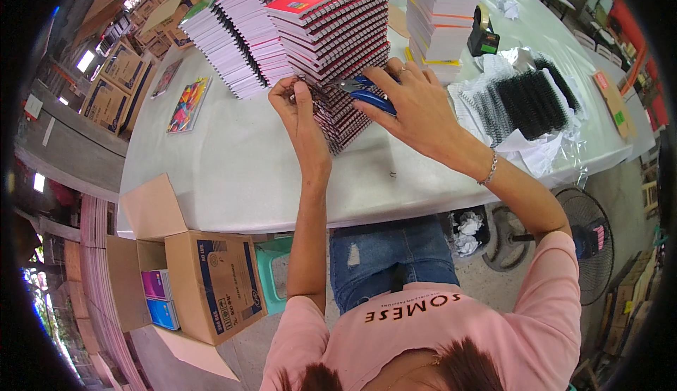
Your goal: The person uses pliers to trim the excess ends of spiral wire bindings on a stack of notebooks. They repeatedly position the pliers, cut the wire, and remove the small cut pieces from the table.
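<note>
A tall stack of red-covered spiral notebooks stands on the white table in front of me. My left hand pinches at the near left corner of the stack, around the spiral edge of a notebook partway down. Blue-handled pliers are gripped in my right hand, with their jaws pointing left at that same spiral edge, close to my left fingertips. Whether the jaws touch the wire is too small to make out.
More notebook stacks stand at the left, and yellow-edged stacks at the right by a black tape dispenser. Black binding coils lie on crumpled paper. A colourful booklet lies left. Below are an open carton and a fan.
</note>
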Demonstrator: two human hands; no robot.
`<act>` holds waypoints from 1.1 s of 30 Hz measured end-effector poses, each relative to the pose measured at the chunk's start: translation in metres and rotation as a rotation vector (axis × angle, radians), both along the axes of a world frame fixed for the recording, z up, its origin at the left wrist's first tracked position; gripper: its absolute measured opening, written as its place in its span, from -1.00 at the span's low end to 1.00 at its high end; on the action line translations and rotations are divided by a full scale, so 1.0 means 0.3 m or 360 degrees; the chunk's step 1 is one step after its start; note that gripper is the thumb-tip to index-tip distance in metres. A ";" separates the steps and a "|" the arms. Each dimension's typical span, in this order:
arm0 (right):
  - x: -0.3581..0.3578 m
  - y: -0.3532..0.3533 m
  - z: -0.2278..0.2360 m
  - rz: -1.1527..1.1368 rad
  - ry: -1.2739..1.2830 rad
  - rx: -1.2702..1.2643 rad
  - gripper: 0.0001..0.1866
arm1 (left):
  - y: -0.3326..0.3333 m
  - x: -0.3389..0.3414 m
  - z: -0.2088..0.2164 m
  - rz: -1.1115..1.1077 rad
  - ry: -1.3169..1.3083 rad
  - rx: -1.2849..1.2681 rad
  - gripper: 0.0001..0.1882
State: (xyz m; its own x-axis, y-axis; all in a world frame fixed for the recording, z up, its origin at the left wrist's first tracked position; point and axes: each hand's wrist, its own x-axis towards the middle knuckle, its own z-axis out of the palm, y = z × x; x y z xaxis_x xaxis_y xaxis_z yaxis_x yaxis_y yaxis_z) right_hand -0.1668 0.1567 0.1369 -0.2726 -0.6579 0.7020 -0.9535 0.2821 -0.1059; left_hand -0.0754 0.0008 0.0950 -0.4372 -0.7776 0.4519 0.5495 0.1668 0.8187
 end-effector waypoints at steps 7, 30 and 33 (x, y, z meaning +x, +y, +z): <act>0.008 -0.030 -0.011 0.0056 -0.0010 0.0011 -0.51 | -0.013 0.017 -0.031 -0.0084 -0.0082 -0.0202 -0.65; 0.012 -0.006 -0.050 0.0017 -0.0019 -0.0045 -0.55 | 0.031 0.021 -0.075 0.0009 -0.0221 -0.0275 -0.65; 0.017 -0.017 -0.045 0.0036 0.0032 -0.0081 -0.57 | 0.023 0.030 -0.081 0.0092 -0.0291 -0.0364 -0.67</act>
